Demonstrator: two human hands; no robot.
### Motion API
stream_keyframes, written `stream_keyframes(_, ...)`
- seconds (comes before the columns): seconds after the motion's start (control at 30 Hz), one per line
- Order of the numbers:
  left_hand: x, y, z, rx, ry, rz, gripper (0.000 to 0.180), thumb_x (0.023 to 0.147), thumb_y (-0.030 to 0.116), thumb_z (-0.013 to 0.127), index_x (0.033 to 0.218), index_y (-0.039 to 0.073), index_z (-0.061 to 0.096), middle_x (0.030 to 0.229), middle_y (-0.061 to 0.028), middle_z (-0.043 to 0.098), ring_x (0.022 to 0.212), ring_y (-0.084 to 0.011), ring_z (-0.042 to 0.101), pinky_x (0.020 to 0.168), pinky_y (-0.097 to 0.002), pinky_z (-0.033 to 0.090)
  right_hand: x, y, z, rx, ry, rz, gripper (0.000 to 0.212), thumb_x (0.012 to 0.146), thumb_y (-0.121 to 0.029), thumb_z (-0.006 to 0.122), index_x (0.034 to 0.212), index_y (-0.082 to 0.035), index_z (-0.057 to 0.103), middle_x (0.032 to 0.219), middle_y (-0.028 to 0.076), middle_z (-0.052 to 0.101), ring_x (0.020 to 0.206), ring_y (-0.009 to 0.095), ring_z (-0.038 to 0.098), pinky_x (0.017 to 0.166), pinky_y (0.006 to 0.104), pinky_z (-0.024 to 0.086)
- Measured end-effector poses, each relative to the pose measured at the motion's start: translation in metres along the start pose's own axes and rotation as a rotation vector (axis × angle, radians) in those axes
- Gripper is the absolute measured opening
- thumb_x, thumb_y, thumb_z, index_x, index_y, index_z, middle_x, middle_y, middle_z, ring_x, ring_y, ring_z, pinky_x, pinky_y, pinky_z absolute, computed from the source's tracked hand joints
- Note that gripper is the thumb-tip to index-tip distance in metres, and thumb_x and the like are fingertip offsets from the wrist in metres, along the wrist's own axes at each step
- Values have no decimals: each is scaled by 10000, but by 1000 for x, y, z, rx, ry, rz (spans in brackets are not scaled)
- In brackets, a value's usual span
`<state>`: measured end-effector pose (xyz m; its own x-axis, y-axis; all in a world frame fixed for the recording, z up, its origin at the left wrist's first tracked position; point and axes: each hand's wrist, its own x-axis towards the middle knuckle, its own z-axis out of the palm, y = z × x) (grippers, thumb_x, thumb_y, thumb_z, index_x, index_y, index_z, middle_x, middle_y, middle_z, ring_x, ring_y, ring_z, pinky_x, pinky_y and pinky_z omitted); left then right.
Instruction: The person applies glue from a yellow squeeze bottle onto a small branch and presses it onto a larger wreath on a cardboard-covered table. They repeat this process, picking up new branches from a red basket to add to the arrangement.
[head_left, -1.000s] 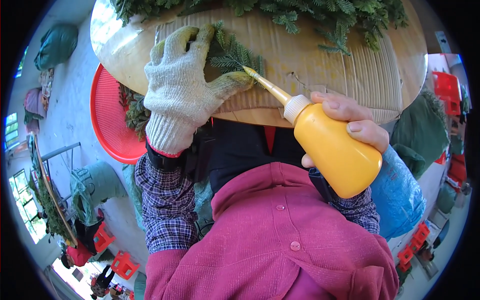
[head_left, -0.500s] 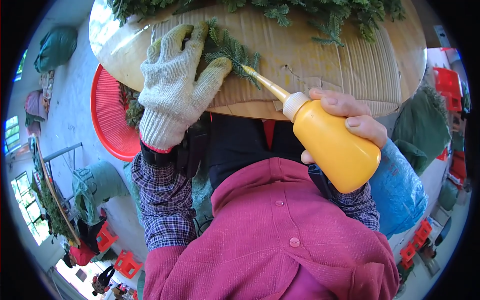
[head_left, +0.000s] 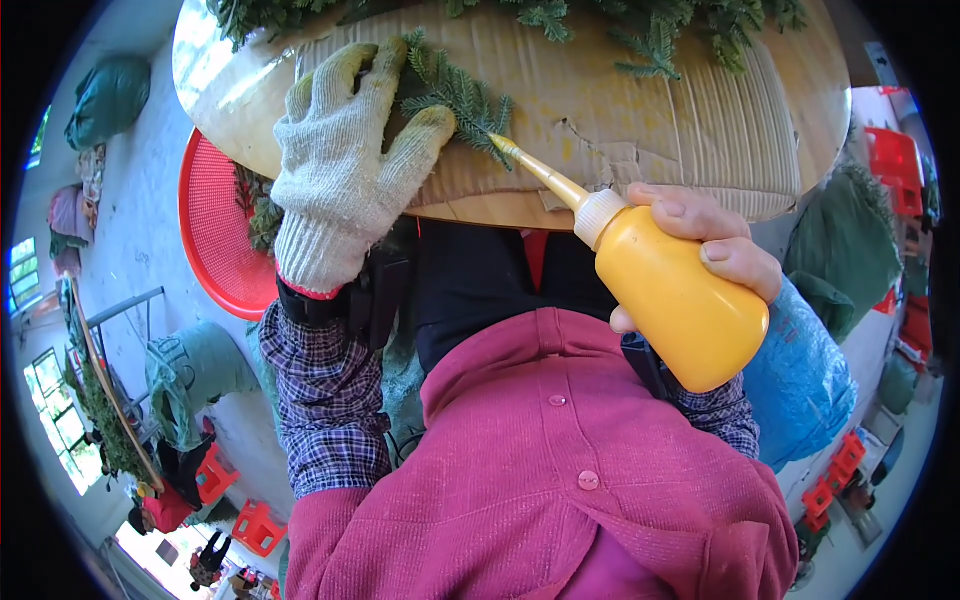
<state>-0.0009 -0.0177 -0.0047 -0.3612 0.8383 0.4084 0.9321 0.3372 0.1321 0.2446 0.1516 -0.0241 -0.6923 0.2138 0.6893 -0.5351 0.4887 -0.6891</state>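
Observation:
My left hand [head_left: 338,170], in a pale knitted glove stained yellow-green at the fingertips, lies spread over the cardboard [head_left: 700,150]. Between its thumb and forefinger is a small green fir sprig [head_left: 462,98], flat on the board; the digits rest against it. My bare right hand [head_left: 712,235] is wrapped round a yellow squeeze bottle [head_left: 682,300] with a white collar and a long tapered nozzle. The bottle tilts up to the left. Its nozzle tip is at the lower end of the sprig, where contact cannot be told for certain.
Heaped fir branches [head_left: 680,25] cover the far side of the round wooden table [head_left: 240,85]. A red mesh basket [head_left: 205,235] with greenery stands at the left. A blue plastic bag [head_left: 800,380] is beside my right arm. Red stools [head_left: 258,528] and other people are farther off.
My right hand and the bottle have shifted slightly right, and the nozzle tip has slid toward the sprig's lower end. My left hand still lies over the sprig.

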Motion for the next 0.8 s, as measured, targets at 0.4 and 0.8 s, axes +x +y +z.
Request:
stream_keyframes(0.4,-4,-6,5,6,32,52,578,874,401,705,1306,29,614,1253,-208,584,1146,-415,535,979,-504,430,-2,-9,7,16,159,-46,733,695,-87,930,1240,-95,440,1163,232,640,1007,389,684,884,541,597)
stream_keyframes(0.8,-2,5,0,99,18,81,343,765,123,708,1107,120,691,1273,-265,611,1172,-461,580,897,-493,528,-7,-8,-4,-3,-4,-33,861,711,-112,931,1353,-140,358,1304,199,581,1142,447,633,942,563,561)
